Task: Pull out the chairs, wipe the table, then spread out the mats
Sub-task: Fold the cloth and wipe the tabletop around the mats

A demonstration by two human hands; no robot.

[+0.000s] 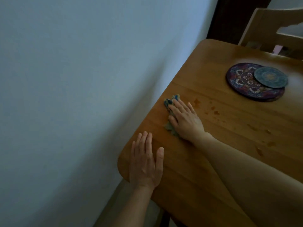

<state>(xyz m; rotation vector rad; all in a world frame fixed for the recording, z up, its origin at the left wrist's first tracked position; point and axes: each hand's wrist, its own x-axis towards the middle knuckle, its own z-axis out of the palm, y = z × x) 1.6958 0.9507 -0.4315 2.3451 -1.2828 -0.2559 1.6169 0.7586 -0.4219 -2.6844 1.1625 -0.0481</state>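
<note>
Wooden table (pixel 213 161) beside pale wall (pixel 73 79) — both hands' fingers flat, right hand (pixel 185 120) pressing cloth (pixel 170 102).

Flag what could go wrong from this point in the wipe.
1. The wet spots lie to the right of the cloth under the right hand; a stroke along the wall-side edge may miss them.
2. The stacked mats sit on the table, so that patch may stay unwiped.
3. The left hand rests flat on the corner and could leave a smear.
</note>
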